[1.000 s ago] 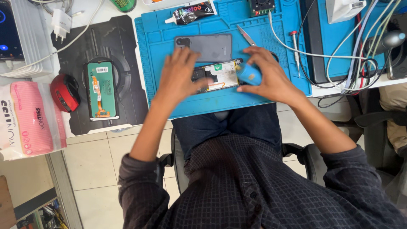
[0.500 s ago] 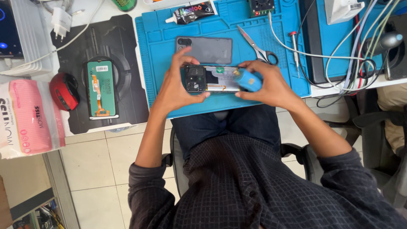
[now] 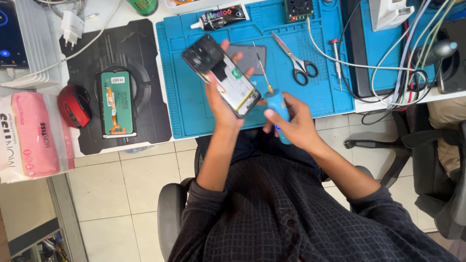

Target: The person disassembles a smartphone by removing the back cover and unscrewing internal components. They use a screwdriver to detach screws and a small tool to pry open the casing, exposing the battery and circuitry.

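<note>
Left-hand fingers (image 3: pixel 228 53) are curled around the opened phone (image 3: pixel 222 75), which has come up off the blue mat (image 3: pixel 184 92) since half a second ago and now sits tilted in the air over the table's near edge. Right hand (image 3: pixel 293 123) has its fingers wrapped tight on the blue screwdriver (image 3: pixel 274 99), tip pulled back from the board. So the phone's being looked over, not unscrewed right now. Scissors (image 3: pixel 296 60) lie further back on the mat.
</note>
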